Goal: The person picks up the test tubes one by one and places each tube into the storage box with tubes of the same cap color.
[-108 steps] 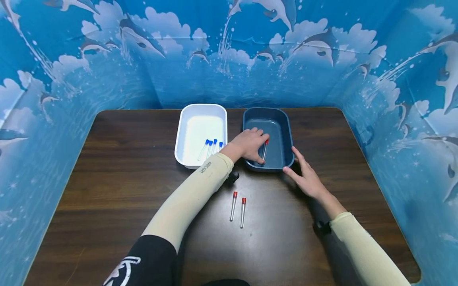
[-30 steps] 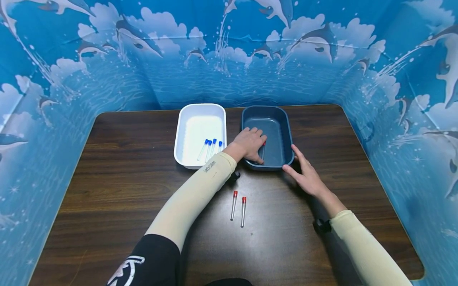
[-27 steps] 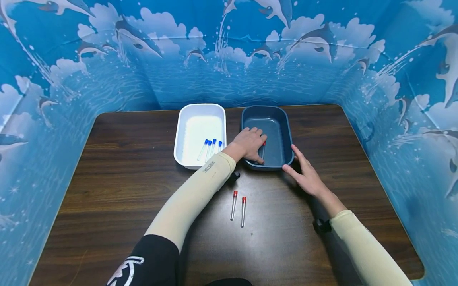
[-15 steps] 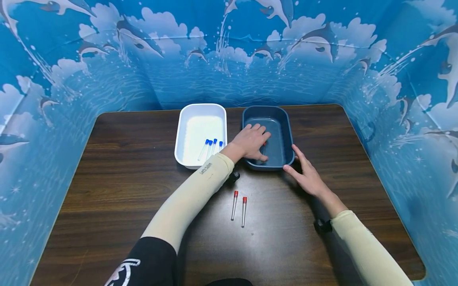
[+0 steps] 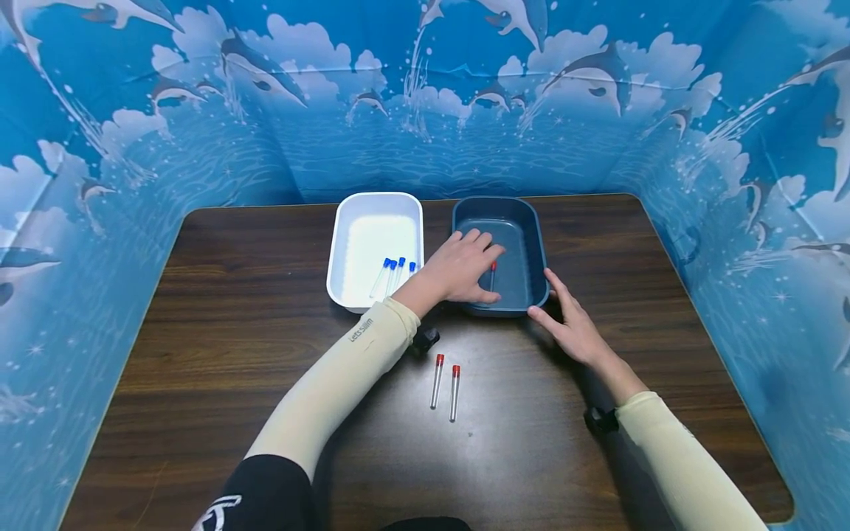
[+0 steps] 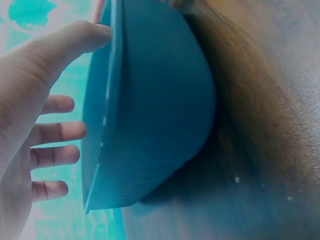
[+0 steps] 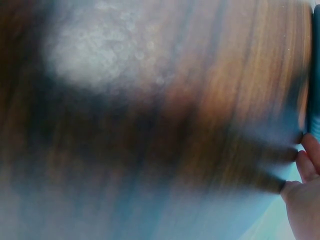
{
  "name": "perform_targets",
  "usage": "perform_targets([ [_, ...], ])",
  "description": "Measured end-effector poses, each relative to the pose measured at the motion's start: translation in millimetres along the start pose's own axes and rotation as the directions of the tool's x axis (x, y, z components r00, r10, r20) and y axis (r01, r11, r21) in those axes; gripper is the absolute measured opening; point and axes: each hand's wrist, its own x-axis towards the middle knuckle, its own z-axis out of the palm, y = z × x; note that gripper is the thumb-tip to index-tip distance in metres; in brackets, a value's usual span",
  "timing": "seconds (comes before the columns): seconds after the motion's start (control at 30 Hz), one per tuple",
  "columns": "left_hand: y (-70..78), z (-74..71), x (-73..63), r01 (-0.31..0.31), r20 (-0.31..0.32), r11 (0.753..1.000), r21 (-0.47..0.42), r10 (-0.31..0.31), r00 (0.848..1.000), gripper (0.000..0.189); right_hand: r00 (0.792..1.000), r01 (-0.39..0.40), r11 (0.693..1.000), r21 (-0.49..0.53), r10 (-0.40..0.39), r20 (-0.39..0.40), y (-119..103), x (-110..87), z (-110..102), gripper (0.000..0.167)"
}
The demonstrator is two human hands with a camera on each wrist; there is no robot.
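Observation:
In the head view, my left hand (image 5: 465,269) is over the left side of a dark blue tray (image 5: 521,284), fingers spread and nothing held. A red-capped test tube (image 5: 493,274) lies in the tray between thumb and fingers, its lower end partly hidden by the thumb. In the left wrist view, the thumb (image 6: 80,39) reaches over the tray's rim, with the fingers apart from one another. My right hand (image 5: 574,332) rests its fingertips at the tray's front right corner, fingers and thumb extended. Two more red-capped test tubes (image 5: 437,382) lie on the table in front.
Left of the dark tray stands a white tray (image 5: 355,236) with several blue-capped test tubes (image 5: 387,264) inside. Both stand near the far edge of the dark wooden table (image 5: 252,295). A blue dolphin-print curtain (image 5: 398,147) surrounds the table on three sides.
My left hand has let go of the red-capped test tube in the dark tray, its thumb and fingers now spread wider and shifted off the tube. My right hand stays at the tray corner.

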Motion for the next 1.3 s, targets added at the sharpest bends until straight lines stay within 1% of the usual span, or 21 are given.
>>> perform_targets([
  [0.2,1.3,-3.8,-18.0,0.007,-0.047,1.0,-0.018,-0.008,0.999,0.088,1.0,0.005,1.0,0.006,-0.005,-0.005,-0.9,-0.7,-0.2,0.077],
  [0.53,7.3,-0.3,-42.8,0.007,-0.105,0.999,-0.054,-0.013,0.994,0.083,1.0,0.023,1.0,0.015,-0.023,-0.014,-0.2,-1.3,-0.5,0.077],
  [0.83,19.4,4.8,-60.3,0.014,-0.136,0.995,-0.102,-0.028,0.99,0.083,1.0,0.004,1.0,0.005,-0.004,-0.008,0.6,0.4,0.1,0.077],
  [1.0,20.5,7.2,-72.4,0.018,-0.149,0.992,-0.121,-0.036,0.988,0.083,1.0,0.001,1.0,0.001,-0.001,-0.005,-0.1,0.5,0.5,0.077],
  [1.13,19.9,9.3,-84.5,0.016,-0.164,0.993,-0.119,-0.036,0.986,0.083,1.0,0.023,1.0,-0.004,-0.023,-0.016,0.6,-0.4,0.7,0.077],
  [1.23,19.5,10.4,-93.4,0.012,-0.18,0.991,-0.13,-0.036,0.983,0.082,0.999,0.042,0.999,-0.01,-0.042,-0.028,0.6,-0.7,0.4,0.077],
  [1.3,19.7,11.5,-98.8,0.005,-0.185,0.989,-0.147,-0.033,0.982,0.081,0.999,0.041,0.999,-0.009,-0.041,-0.03,0.3,-0.8,0.1,0.077],
])
